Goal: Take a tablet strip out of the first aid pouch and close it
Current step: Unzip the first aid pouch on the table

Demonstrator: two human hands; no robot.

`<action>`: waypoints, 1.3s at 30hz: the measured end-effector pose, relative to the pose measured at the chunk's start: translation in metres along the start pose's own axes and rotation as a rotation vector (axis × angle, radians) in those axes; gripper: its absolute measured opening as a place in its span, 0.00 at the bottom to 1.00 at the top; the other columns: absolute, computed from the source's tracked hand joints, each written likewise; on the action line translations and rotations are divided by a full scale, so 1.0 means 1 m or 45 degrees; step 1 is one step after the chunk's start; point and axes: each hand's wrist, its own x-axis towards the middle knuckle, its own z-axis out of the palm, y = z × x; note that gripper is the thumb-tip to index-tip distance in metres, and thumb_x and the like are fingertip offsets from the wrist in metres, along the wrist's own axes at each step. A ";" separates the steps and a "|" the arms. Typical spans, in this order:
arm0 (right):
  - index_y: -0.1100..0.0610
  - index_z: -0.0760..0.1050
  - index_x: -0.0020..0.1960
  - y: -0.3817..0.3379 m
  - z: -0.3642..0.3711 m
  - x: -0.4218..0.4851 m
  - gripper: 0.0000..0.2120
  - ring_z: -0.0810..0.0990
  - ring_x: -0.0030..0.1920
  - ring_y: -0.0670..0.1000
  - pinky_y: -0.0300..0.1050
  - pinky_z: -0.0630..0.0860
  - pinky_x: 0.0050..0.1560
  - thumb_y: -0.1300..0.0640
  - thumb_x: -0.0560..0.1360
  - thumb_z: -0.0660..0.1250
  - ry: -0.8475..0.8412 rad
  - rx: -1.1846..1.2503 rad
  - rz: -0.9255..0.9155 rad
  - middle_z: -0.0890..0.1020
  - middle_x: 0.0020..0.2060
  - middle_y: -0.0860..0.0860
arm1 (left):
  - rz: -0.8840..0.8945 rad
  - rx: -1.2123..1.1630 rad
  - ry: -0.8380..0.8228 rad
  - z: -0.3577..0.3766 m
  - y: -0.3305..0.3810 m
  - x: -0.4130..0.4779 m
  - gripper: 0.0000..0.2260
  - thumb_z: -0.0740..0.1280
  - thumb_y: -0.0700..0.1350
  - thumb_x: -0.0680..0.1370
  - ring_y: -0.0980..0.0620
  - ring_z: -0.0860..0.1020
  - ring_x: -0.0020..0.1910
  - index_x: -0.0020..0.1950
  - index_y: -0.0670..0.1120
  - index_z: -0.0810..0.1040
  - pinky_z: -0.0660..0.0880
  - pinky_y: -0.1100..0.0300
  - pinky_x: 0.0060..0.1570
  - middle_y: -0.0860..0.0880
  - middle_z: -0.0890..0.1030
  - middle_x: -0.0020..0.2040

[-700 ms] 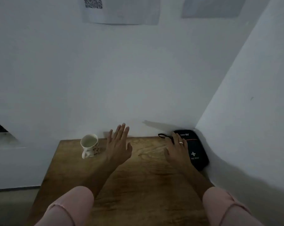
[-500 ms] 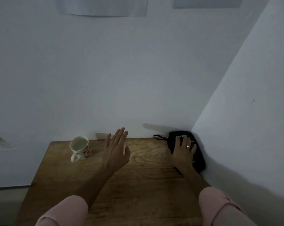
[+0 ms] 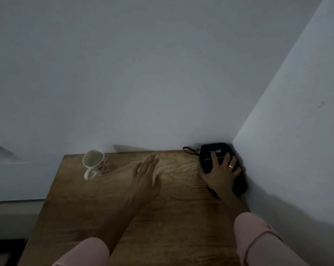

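right hand (image 3: 221, 173) spread on the first aid pouch (image 3: 206, 163)
left hand (image 3: 146, 179) flat, fingers straight; mug (image 3: 97, 164) to its left

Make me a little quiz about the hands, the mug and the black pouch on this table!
1. True or false: the right hand rests on the first aid pouch.
2. Where does the floral mug stand? A: on top of the pouch. B: to the left of the left hand. C: on the floor.
3. Fill in: the left hand is open and holds ____.

Key: 1 true; 2 B; 3 nothing.
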 end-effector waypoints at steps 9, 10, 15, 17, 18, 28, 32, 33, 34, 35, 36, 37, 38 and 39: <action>0.39 0.64 0.75 -0.039 0.029 -0.117 0.36 0.54 0.79 0.60 0.70 0.51 0.74 0.23 0.72 0.52 -0.063 -0.066 -0.694 0.60 0.79 0.53 | -0.383 -0.404 -0.078 -0.002 -0.002 -0.093 0.21 0.67 0.47 0.80 0.55 0.75 0.64 0.73 0.47 0.69 0.72 0.66 0.58 0.55 0.74 0.67; 0.39 0.65 0.74 -0.045 0.033 -0.131 0.35 0.56 0.79 0.60 0.70 0.52 0.73 0.24 0.73 0.52 -0.055 -0.078 -0.730 0.61 0.79 0.53 | -0.467 -0.441 -0.106 0.000 -0.005 -0.104 0.20 0.68 0.47 0.80 0.55 0.77 0.61 0.71 0.45 0.71 0.74 0.65 0.55 0.55 0.75 0.63; 0.42 0.70 0.72 -0.078 0.049 -0.200 0.27 0.59 0.79 0.56 0.66 0.54 0.74 0.31 0.78 0.54 -0.032 0.046 -0.814 0.66 0.77 0.50 | -0.746 -0.546 -0.211 -0.003 -0.028 -0.173 0.12 0.69 0.39 0.77 0.50 0.83 0.52 0.61 0.42 0.76 0.78 0.63 0.48 0.48 0.83 0.54; 0.43 0.72 0.70 -0.086 0.057 -0.222 0.25 0.61 0.78 0.56 0.65 0.55 0.74 0.34 0.79 0.56 0.001 0.080 -0.827 0.68 0.76 0.50 | -0.790 -0.579 -0.240 -0.009 -0.036 -0.192 0.11 0.69 0.39 0.78 0.57 0.81 0.50 0.60 0.43 0.78 0.73 0.75 0.44 0.54 0.82 0.51; 0.44 0.73 0.69 -0.089 0.060 -0.228 0.24 0.62 0.77 0.56 0.65 0.55 0.74 0.36 0.79 0.57 0.031 0.081 -0.822 0.69 0.75 0.51 | -0.801 -0.604 -0.239 -0.013 -0.037 -0.197 0.10 0.69 0.40 0.78 0.59 0.80 0.48 0.59 0.44 0.79 0.72 0.78 0.42 0.56 0.81 0.49; 0.52 0.72 0.70 -0.133 0.074 -0.244 0.24 0.68 0.71 0.65 0.74 0.57 0.69 0.41 0.80 0.58 0.151 -0.105 -0.575 0.74 0.67 0.60 | -0.662 -0.630 -0.160 -0.012 -0.043 -0.208 0.04 0.68 0.41 0.77 0.57 0.79 0.41 0.47 0.49 0.75 0.80 0.54 0.42 0.53 0.79 0.43; 0.47 0.67 0.76 -0.132 0.077 -0.243 0.27 0.67 0.71 0.65 0.74 0.56 0.70 0.38 0.80 0.55 0.163 -0.148 -0.579 0.71 0.70 0.61 | -0.675 -0.719 -0.259 -0.016 -0.051 -0.206 0.03 0.69 0.41 0.78 0.61 0.79 0.42 0.49 0.49 0.79 0.75 0.67 0.42 0.55 0.80 0.42; 0.44 0.65 0.77 -0.133 0.076 -0.243 0.27 0.66 0.72 0.65 0.74 0.56 0.70 0.38 0.80 0.54 0.149 -0.157 -0.581 0.68 0.73 0.61 | -0.701 -0.755 -0.260 -0.017 -0.052 -0.205 0.03 0.69 0.41 0.78 0.61 0.79 0.42 0.49 0.48 0.80 0.74 0.69 0.42 0.55 0.82 0.43; 0.41 0.62 0.78 -0.133 0.076 -0.241 0.27 0.65 0.72 0.65 0.73 0.55 0.70 0.37 0.80 0.54 0.132 -0.161 -0.580 0.65 0.75 0.62 | -0.733 -0.796 -0.260 -0.018 -0.054 -0.204 0.02 0.70 0.41 0.77 0.60 0.80 0.42 0.48 0.47 0.82 0.75 0.68 0.42 0.54 0.83 0.43; 0.39 0.61 0.78 -0.133 0.075 -0.240 0.27 0.64 0.73 0.65 0.72 0.55 0.70 0.36 0.80 0.54 0.117 -0.159 -0.577 0.61 0.77 0.62 | -0.758 -0.822 -0.257 -0.019 -0.056 -0.203 0.02 0.70 0.42 0.77 0.59 0.81 0.42 0.48 0.47 0.82 0.76 0.66 0.42 0.53 0.83 0.43; 0.38 0.60 0.78 -0.133 0.075 -0.239 0.27 0.63 0.73 0.65 0.72 0.55 0.70 0.36 0.80 0.55 0.106 -0.157 -0.573 0.58 0.79 0.62 | -0.770 -0.816 -0.254 -0.020 -0.058 -0.203 0.01 0.71 0.43 0.77 0.59 0.81 0.42 0.47 0.48 0.82 0.76 0.64 0.42 0.54 0.83 0.42; 0.37 0.59 0.78 -0.133 0.075 -0.238 0.27 0.62 0.73 0.64 0.72 0.54 0.70 0.36 0.80 0.55 0.098 -0.161 -0.571 0.57 0.79 0.62 | -0.748 -0.760 -0.242 -0.023 -0.059 -0.203 0.01 0.71 0.44 0.76 0.59 0.80 0.41 0.46 0.49 0.82 0.76 0.64 0.41 0.55 0.83 0.42; 0.37 0.59 0.78 -0.133 0.075 -0.238 0.27 0.62 0.73 0.64 0.71 0.55 0.70 0.35 0.80 0.54 0.093 -0.171 -0.570 0.57 0.79 0.62 | -0.687 -0.648 -0.209 -0.026 -0.061 -0.204 0.01 0.71 0.45 0.76 0.60 0.79 0.40 0.45 0.51 0.81 0.75 0.64 0.40 0.58 0.81 0.41; 0.37 0.60 0.78 -0.132 0.075 -0.238 0.27 0.63 0.73 0.64 0.71 0.56 0.70 0.35 0.80 0.54 0.095 -0.180 -0.573 0.59 0.78 0.61 | -0.601 -0.507 -0.168 -0.027 -0.064 -0.204 0.01 0.71 0.46 0.75 0.60 0.79 0.39 0.44 0.52 0.81 0.74 0.63 0.40 0.59 0.80 0.41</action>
